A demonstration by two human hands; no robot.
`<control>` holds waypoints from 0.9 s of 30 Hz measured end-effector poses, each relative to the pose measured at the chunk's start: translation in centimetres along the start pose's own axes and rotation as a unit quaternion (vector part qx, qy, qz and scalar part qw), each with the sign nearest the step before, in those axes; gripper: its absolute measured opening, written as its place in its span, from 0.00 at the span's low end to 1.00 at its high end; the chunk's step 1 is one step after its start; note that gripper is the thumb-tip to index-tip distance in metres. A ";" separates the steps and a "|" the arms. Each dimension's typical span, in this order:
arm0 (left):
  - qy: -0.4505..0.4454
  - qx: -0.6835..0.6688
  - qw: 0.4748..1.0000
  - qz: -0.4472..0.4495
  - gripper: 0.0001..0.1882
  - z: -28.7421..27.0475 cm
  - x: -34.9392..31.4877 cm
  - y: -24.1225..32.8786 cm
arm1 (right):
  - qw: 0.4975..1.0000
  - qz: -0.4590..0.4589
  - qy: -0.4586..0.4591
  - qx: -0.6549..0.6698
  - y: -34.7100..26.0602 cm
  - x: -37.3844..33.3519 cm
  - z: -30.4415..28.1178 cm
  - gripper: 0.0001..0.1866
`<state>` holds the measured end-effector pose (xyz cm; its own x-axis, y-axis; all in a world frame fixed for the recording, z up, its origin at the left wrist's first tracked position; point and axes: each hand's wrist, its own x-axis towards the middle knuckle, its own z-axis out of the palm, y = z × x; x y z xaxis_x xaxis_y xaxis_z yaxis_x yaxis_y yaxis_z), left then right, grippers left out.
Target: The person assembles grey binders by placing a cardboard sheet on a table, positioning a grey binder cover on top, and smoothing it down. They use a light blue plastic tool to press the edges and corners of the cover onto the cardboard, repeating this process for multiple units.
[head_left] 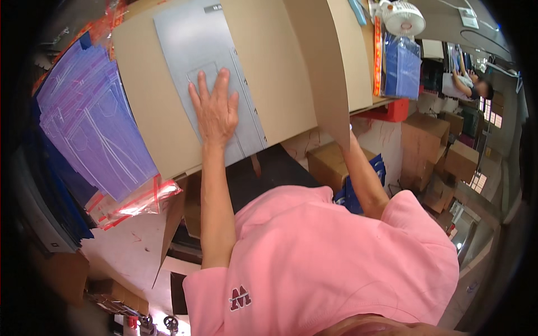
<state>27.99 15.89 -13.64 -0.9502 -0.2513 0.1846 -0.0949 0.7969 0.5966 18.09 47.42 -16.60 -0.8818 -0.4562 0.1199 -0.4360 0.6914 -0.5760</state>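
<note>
My left hand [216,106] lies palm down with its fingers spread on a long flat grey sheet [185,39]. The sheet has creased lines and small slots along its right edge, and it rests on a brown cardboard sheet [269,73]. To the right, a cardboard flap [322,61] stands raised. My right hand [350,137] is at that flap's near right edge; the cardboard hides its fingers, so its grip cannot be made out.
Stacked purple pocket-shaped sheets [95,117] fan out at the left, with clear red-striped plastic [134,201] below. A white fan [404,19] and blue wrapped packs [401,67] are at the upper right. Cardboard boxes [423,145] stand beyond; another person [465,81] is farther off.
</note>
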 end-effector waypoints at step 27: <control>-0.117 0.128 0.985 0.019 0.31 -0.4 0.0 1.5 | 0.977 -0.048 -0.006 -0.208 -12.0 7.0 5.9 0.27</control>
<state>27.93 16.87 -12.45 -0.9940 -0.1090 -0.0004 -0.1014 0.9230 0.3713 18.18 32.65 -13.59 -0.8322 -0.5350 0.1458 -0.5541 0.8117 -0.1848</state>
